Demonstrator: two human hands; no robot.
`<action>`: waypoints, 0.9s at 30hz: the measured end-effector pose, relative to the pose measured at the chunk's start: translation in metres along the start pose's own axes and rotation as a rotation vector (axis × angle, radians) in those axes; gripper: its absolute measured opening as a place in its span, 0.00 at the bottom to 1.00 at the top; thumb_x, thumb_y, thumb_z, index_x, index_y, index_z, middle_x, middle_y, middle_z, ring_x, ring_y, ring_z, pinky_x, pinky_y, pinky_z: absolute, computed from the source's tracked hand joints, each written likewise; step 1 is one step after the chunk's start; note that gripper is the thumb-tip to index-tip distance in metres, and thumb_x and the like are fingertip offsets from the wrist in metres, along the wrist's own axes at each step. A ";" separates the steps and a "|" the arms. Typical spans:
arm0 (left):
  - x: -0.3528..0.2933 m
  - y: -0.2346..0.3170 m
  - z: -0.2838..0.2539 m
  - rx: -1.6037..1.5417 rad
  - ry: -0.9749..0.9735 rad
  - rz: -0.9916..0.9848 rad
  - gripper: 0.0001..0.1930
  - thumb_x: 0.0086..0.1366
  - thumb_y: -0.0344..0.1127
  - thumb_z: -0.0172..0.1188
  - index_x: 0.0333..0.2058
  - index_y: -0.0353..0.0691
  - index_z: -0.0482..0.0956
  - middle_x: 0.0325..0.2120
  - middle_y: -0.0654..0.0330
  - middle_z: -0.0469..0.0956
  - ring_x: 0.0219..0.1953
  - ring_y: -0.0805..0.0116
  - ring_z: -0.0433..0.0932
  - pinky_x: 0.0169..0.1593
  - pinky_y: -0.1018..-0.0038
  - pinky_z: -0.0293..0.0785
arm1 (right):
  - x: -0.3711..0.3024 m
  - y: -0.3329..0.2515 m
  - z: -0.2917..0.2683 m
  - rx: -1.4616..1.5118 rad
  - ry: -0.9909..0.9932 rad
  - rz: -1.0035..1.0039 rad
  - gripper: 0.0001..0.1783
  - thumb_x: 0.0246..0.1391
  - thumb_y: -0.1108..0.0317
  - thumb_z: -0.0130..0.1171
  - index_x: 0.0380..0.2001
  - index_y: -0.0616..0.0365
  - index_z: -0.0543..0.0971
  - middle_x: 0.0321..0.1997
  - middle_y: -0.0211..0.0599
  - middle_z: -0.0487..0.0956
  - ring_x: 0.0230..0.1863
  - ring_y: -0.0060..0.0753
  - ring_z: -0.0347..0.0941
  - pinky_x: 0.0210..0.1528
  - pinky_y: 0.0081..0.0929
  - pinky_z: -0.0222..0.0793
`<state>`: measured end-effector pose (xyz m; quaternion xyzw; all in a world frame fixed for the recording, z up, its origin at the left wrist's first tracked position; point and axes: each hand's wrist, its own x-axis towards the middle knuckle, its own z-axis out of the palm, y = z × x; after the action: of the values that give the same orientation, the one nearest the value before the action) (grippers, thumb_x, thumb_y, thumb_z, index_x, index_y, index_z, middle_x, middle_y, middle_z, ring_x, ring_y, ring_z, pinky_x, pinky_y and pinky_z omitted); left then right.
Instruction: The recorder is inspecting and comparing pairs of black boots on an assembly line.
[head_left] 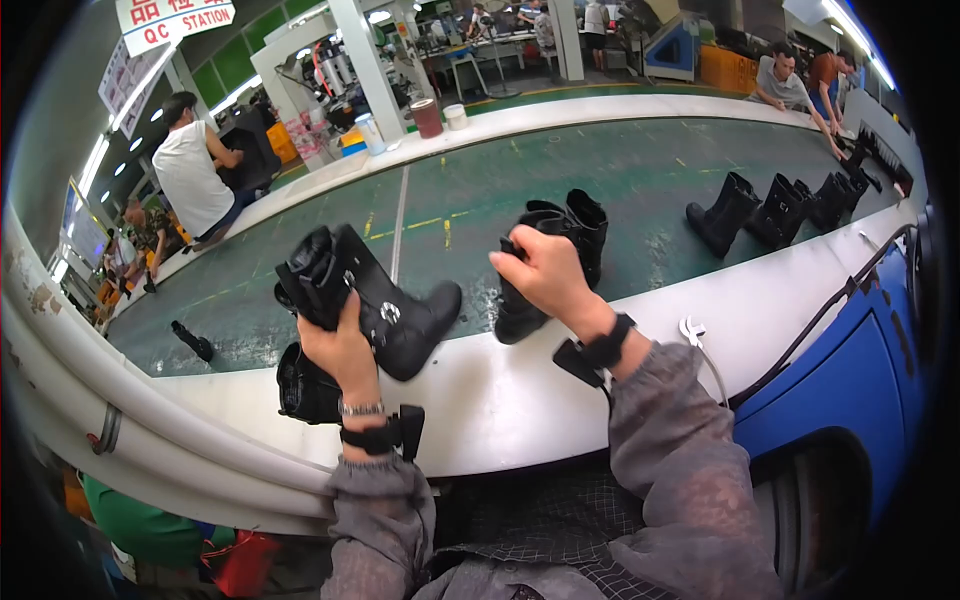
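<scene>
Ledge: smooth, glossy white ledge [480, 410], 12 o'clock, near side of belt; prob. gives a steady rest close to the body.
L hand [340, 345], 11 o'clock: wrapped round shaft of tilted black leather-look boot w/ silvery buckle [410, 335], toe approx. to 3 o'clock. Shaft grip leaves buckle + toe uncovered. Bunched black shaft [312, 265] beside it; can't tell if also gripped.
Below L hand: part-hidden black boot [305, 385], on ledge, qty 1.
R hand [550, 275], 12–1 o'clock: fingers curled, thumb near index; can't tell if it pinches anything. Behind it: round-toed black boot [515, 322] + tall-shafted black boot [590, 225], qty 2, close together, maybe a pair.
Tool: small white hook-ended tool [692, 332], 1–2 o'clock, qty 1.
Belt: worn dark-green flat belt [620, 170], across 10–2 o'clock.
Belt boots: upright black boots w/ stubby toes [722, 215], 1 o'clock, 3 clear, more blurred beyond; upright prob. bc soles are flat.
Far ledge: dark-red cylindrical drum [426, 118], 12 o'clock, qty 1; squat white tub [455, 117] beside it, qty 1.
Co-workers: white-topped person [195, 170], 11 o'clock, qty 1; grey-topped person [785, 85], 1–2 o'clock, qty 1.
</scene>
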<state>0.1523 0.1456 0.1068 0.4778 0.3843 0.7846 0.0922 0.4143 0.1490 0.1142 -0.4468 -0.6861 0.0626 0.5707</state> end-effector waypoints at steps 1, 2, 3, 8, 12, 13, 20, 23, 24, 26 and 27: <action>0.006 -0.015 0.009 0.015 0.044 0.069 0.19 0.53 0.25 0.70 0.42 0.29 0.76 0.38 0.59 0.79 0.39 0.71 0.77 0.48 0.74 0.71 | -0.012 -0.008 -0.013 -0.018 -0.002 -0.003 0.14 0.47 0.60 0.64 0.22 0.59 0.73 0.15 0.45 0.71 0.18 0.47 0.71 0.21 0.35 0.63; 0.010 -0.033 0.019 -0.009 0.081 0.104 0.18 0.53 0.26 0.71 0.41 0.30 0.76 0.38 0.59 0.78 0.39 0.69 0.76 0.48 0.73 0.70 | -0.025 -0.015 -0.027 -0.015 0.017 -0.008 0.14 0.47 0.61 0.64 0.22 0.59 0.73 0.15 0.45 0.71 0.18 0.47 0.71 0.21 0.35 0.64; 0.016 -0.052 0.026 0.015 0.103 0.104 0.17 0.53 0.26 0.70 0.41 0.31 0.75 0.37 0.58 0.77 0.39 0.68 0.75 0.48 0.72 0.69 | -0.039 -0.020 -0.041 -0.049 0.027 -0.003 0.13 0.47 0.62 0.64 0.22 0.58 0.73 0.15 0.44 0.71 0.17 0.46 0.71 0.20 0.33 0.63; 0.013 -0.145 0.044 0.662 0.078 -0.072 0.25 0.45 0.35 0.75 0.41 0.32 0.75 0.40 0.45 0.75 0.47 0.44 0.72 0.52 0.52 0.67 | -0.122 -0.042 -0.097 -0.113 -0.094 -0.037 0.11 0.40 0.70 0.69 0.18 0.58 0.74 0.11 0.36 0.68 0.12 0.32 0.65 0.16 0.27 0.60; -0.017 -0.186 0.037 0.658 -0.111 -0.520 0.34 0.48 0.37 0.72 0.49 0.27 0.66 0.48 0.41 0.72 0.55 0.41 0.68 0.58 0.57 0.66 | -0.154 -0.046 -0.107 -0.138 0.197 0.099 0.28 0.35 0.71 0.70 0.44 0.62 0.72 0.19 0.35 0.73 0.20 0.29 0.71 0.25 0.24 0.67; -0.022 -0.188 0.029 0.567 -0.108 -0.563 0.36 0.48 0.37 0.72 0.51 0.26 0.63 0.49 0.39 0.72 0.56 0.41 0.67 0.59 0.58 0.66 | -0.158 -0.047 -0.107 -0.150 0.279 0.117 0.35 0.35 0.72 0.70 0.51 0.63 0.70 0.23 0.35 0.75 0.23 0.29 0.74 0.28 0.24 0.68; -0.062 -0.102 0.011 0.046 -0.337 -0.710 0.34 0.57 0.33 0.66 0.56 0.24 0.58 0.50 0.49 0.70 0.51 0.63 0.70 0.57 0.68 0.65 | -0.161 -0.030 -0.077 0.037 0.200 0.419 0.44 0.38 0.67 0.71 0.59 0.67 0.65 0.45 0.47 0.77 0.43 0.41 0.77 0.46 0.30 0.73; -0.096 -0.043 -0.008 0.058 -0.610 -0.563 0.47 0.57 0.36 0.66 0.66 0.28 0.44 0.67 0.43 0.48 0.71 0.55 0.44 0.70 0.66 0.42 | -0.161 -0.034 -0.073 -0.078 0.130 0.460 0.26 0.46 0.65 0.67 0.48 0.65 0.74 0.35 0.45 0.80 0.34 0.37 0.79 0.40 0.30 0.74; -0.108 -0.025 -0.017 0.080 -0.704 -0.485 0.48 0.56 0.37 0.67 0.67 0.29 0.44 0.68 0.43 0.46 0.72 0.53 0.42 0.70 0.63 0.40 | -0.161 -0.039 -0.073 -0.065 0.109 0.487 0.22 0.48 0.65 0.66 0.45 0.64 0.76 0.31 0.44 0.80 0.31 0.36 0.79 0.38 0.30 0.74; -0.132 0.003 -0.029 0.084 -0.826 -0.380 0.53 0.51 0.40 0.70 0.67 0.29 0.44 0.68 0.42 0.46 0.71 0.51 0.42 0.71 0.60 0.39 | -0.157 -0.050 -0.071 -0.033 0.096 0.548 0.16 0.52 0.65 0.63 0.40 0.64 0.78 0.26 0.41 0.80 0.28 0.33 0.77 0.35 0.30 0.73; -0.143 0.014 -0.034 0.105 -0.890 -0.312 0.55 0.49 0.41 0.72 0.67 0.29 0.43 0.68 0.41 0.46 0.71 0.50 0.42 0.71 0.60 0.39 | -0.154 -0.057 -0.069 -0.014 0.091 0.568 0.13 0.54 0.65 0.61 0.37 0.64 0.79 0.23 0.40 0.79 0.26 0.32 0.77 0.33 0.30 0.72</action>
<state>0.2027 0.0453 0.0114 0.7081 0.4139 0.4599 0.3402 0.4333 -0.0194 0.0591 -0.6275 -0.5074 0.1952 0.5574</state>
